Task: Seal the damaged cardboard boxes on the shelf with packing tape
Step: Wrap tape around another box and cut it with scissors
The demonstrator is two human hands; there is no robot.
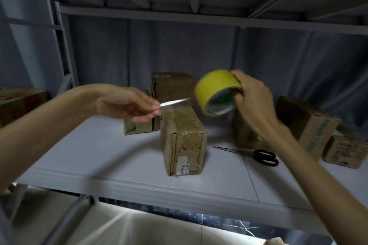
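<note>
My right hand grips a yellow roll of packing tape above the shelf, fingers hooked through its core. My left hand pinches the free end of the clear tape strip, which stretches between both hands. Right below the strip lies a long, worn cardboard box with a white label on its front end and old tape on top. Both hands hover above this box without touching it.
Black-handled scissors lie on the grey shelf right of the box. More cardboard boxes stand behind, at the left and at the right. Another shelf board hangs overhead.
</note>
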